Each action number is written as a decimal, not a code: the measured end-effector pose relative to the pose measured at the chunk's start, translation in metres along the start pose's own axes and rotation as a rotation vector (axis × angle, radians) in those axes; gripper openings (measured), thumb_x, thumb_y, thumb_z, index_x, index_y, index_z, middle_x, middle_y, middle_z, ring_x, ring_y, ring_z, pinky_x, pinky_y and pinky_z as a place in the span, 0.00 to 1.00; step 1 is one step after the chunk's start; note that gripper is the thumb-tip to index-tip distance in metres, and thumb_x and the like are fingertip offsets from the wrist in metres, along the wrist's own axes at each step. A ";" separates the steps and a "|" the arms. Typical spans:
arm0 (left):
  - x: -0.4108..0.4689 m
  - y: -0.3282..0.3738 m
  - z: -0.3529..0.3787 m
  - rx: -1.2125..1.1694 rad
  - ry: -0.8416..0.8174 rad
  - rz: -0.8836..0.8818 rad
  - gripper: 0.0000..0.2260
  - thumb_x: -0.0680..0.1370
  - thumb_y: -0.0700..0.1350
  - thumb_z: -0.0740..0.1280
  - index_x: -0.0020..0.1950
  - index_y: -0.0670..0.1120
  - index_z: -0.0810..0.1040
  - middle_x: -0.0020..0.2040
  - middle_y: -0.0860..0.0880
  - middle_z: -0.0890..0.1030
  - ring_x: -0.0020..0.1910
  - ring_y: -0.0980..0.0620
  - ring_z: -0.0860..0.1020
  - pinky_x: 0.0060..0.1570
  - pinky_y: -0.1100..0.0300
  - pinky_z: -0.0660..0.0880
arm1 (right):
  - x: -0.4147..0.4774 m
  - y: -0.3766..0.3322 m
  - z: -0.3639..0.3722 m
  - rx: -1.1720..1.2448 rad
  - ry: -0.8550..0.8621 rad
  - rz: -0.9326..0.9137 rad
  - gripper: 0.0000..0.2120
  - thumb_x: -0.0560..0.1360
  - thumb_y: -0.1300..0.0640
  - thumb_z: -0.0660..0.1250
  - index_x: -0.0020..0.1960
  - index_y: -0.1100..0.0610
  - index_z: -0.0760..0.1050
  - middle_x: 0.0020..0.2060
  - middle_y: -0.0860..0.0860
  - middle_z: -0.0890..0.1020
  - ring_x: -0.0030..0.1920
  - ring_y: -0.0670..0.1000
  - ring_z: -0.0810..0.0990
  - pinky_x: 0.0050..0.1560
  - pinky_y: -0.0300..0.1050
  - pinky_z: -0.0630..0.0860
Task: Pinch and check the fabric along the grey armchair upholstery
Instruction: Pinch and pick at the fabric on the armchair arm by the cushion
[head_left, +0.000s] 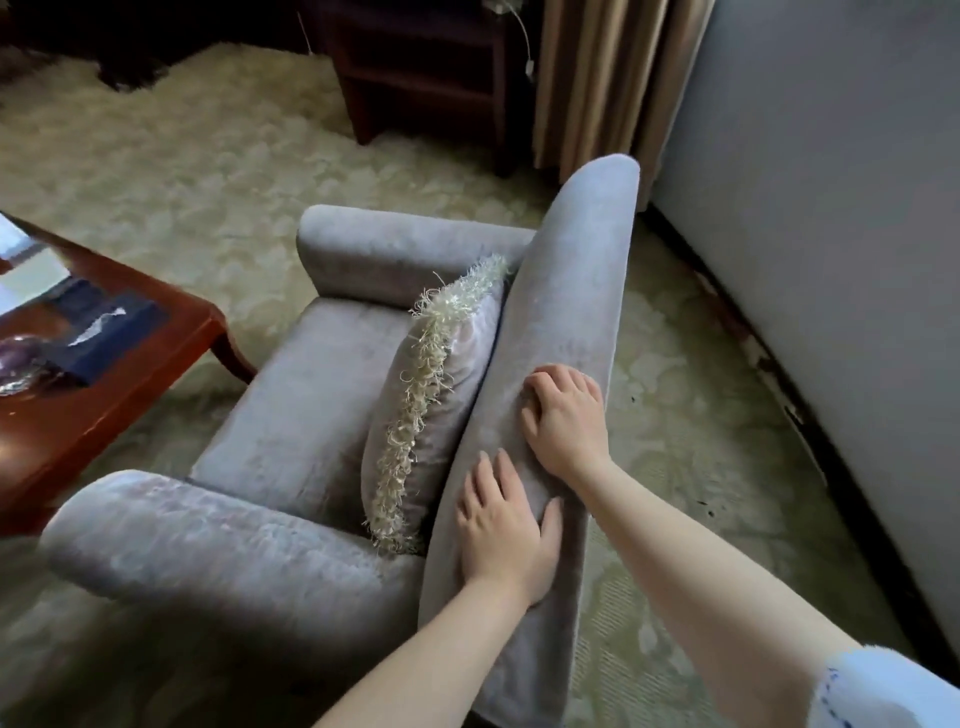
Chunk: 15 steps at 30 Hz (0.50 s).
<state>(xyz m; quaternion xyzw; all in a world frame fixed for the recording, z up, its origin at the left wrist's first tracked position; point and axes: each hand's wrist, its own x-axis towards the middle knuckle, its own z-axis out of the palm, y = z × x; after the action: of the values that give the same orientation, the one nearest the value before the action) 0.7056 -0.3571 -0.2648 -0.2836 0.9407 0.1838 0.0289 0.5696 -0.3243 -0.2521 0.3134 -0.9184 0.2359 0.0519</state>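
Both hands work the grey armchair's backrest, which runs away from the person: left hand nearer and flat, right hand farther along, fingers curled into the fabric.

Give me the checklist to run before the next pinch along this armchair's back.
1. Left hand laid flat on the backrest, thumb over the top edge: ok.
2. Right hand on the top edge, fingers curled: ok.
3. Fabric fold actually caught in the right grip: cannot tell.
4. Backrest top beyond the right hand bare: ok.
5. Fringed cushion leaning against the backrest front, not under either hand: ok.
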 end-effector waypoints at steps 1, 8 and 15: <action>-0.001 0.001 -0.003 -0.013 0.003 0.036 0.35 0.75 0.61 0.52 0.75 0.40 0.54 0.75 0.41 0.57 0.72 0.41 0.59 0.68 0.46 0.58 | 0.000 0.001 0.000 0.016 -0.005 0.004 0.10 0.70 0.56 0.63 0.50 0.57 0.76 0.51 0.52 0.78 0.55 0.55 0.74 0.60 0.49 0.64; 0.001 0.009 -0.016 0.111 0.019 0.235 0.31 0.71 0.55 0.55 0.65 0.34 0.72 0.64 0.38 0.74 0.62 0.38 0.74 0.57 0.43 0.73 | -0.004 0.001 -0.005 0.016 0.041 0.107 0.12 0.69 0.57 0.66 0.51 0.60 0.76 0.61 0.59 0.74 0.60 0.61 0.72 0.61 0.52 0.66; 0.008 0.008 -0.019 0.200 -0.101 0.360 0.31 0.71 0.54 0.53 0.66 0.36 0.72 0.67 0.35 0.71 0.63 0.34 0.72 0.57 0.38 0.71 | -0.013 0.004 -0.007 0.211 0.159 0.393 0.14 0.75 0.56 0.60 0.58 0.59 0.70 0.59 0.53 0.73 0.54 0.57 0.75 0.48 0.50 0.70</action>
<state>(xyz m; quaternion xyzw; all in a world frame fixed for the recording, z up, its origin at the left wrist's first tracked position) 0.6955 -0.3620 -0.2459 -0.0971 0.9871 0.1057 0.0707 0.5771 -0.3108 -0.2504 0.1129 -0.9251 0.3599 0.0440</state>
